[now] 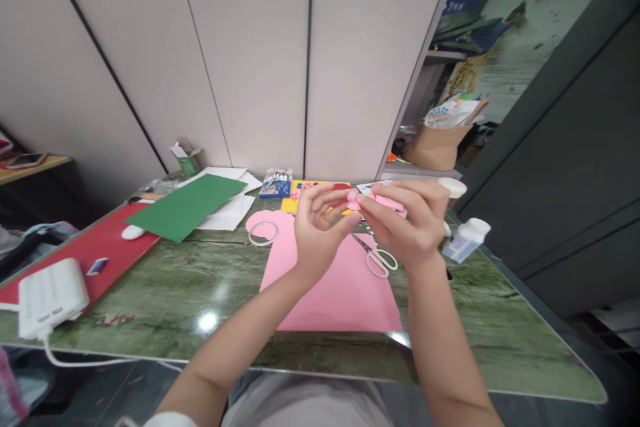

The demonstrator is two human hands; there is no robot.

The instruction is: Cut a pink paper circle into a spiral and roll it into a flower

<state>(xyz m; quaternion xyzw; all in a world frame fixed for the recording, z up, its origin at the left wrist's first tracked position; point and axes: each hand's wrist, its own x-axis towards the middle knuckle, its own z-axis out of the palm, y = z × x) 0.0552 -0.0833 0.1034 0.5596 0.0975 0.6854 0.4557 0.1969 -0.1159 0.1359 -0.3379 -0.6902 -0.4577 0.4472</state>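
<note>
Both my hands are raised above the green marble table. My right hand pinches a small pink paper cut-out between thumb and fingers. My left hand is half curled, its fingertips touching the left end of that same pink piece. Below them lies a large pink paper sheet with a rounded part cut at its upper left. White-handled scissors rest on the sheet, partly hidden by my right hand.
A green sheet lies on white papers and a red sheet at left, with a white power bank and cable. A tape ring, paint set, yellow card, white glue bottle and woven basket stand further back.
</note>
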